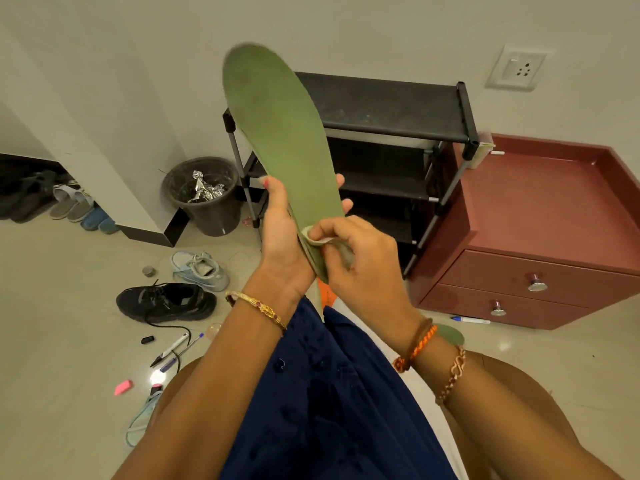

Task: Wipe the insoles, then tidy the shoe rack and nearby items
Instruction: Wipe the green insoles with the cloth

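Two hands at work on one green insole (280, 140), held upright in front of the black shoe rack (388, 109). Left hand (282, 237) wrapped around the insole's lower part, thumb on the near edge, fingertips showing past the far edge. Right hand (360, 258) pinched shut on a small pale cloth (317, 239), pressed against the insole near the heel end. Rack shelves bare, standing against the wall between a dark bin (207, 195) holding crumpled foil and a reddish-brown drawer cabinet (540, 230). Second green insole (452, 334) partly hidden behind the right wrist, low on the floor side. Down on the tiled floor at left: a black sneaker (166, 301), a light blue sneaker (201, 270) just beyond it, pens (176, 351), a pink eraser (123, 387). Further left, several pairs of slippers (74, 206) tucked under a ledge. One more pen (471, 320) lying in front of the cabinet.
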